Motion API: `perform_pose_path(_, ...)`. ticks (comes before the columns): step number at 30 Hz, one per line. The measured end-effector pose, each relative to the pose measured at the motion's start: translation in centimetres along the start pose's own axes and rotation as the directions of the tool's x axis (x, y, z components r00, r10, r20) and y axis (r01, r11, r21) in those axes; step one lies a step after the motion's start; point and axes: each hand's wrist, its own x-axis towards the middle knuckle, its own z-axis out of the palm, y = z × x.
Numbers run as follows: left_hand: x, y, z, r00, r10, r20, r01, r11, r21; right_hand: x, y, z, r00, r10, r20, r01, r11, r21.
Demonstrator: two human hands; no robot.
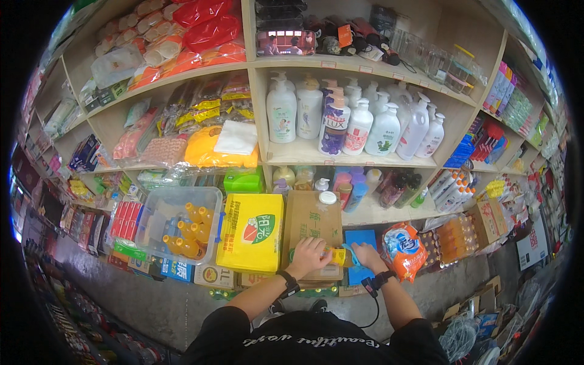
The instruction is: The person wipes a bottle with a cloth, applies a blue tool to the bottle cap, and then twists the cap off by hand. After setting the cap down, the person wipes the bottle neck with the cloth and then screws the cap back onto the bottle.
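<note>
A small bottle (338,257) with a yellow label and amber contents lies sideways between my hands, over the brown cardboard carton (315,214). My left hand (311,256) is closed around its left end and covers most of that part. With a light blue cloth (350,254), my right hand (366,256) presses against the bottle's other end. Which end bears the cap I cannot tell. To the left, a clear plastic tub (155,205) holds several orange drink bottles (194,230). The yellow carton (251,232) stands between that tub and the brown carton.
A white-lidded container (327,198) sits on the brown carton's far end. Right of it are a blue box (360,237) and an orange detergent bag (405,251). Shelves behind hold pump bottles (335,121), packaged goods and a phone (286,43) playing video. Flattened cardboard lies lower right.
</note>
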Motion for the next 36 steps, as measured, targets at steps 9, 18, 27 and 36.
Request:
perform_pose_path(9,-0.05,-0.03,0.15,1.0,0.0,-0.014,0.0,1.0,-0.017,-0.14,-0.16,-0.24,1.0,0.017,0.0,-0.017,1.0,0.018)
perform_pose_path(18,0.11,-0.01,-0.14,1.0,0.007,-0.016,-0.008,1.0,-0.007,-0.18,-0.05,-0.16,1.0,-0.009,-0.014,0.01,0.999,0.044)
perform_pose_path(27,0.19,0.21,-0.16,1.0,-0.005,0.0,0.005,1.0,-0.011,-0.13,0.4,0.37,0.998,-0.027,-0.048,0.027,1.0,0.013)
perform_pose_path(36,0.02,0.04,-0.06,1.0,0.0,0.0,0.0,1.0,0.0,-0.19,0.1,0.02,1.0,0.015,-0.016,-0.014,0.999,0.047)
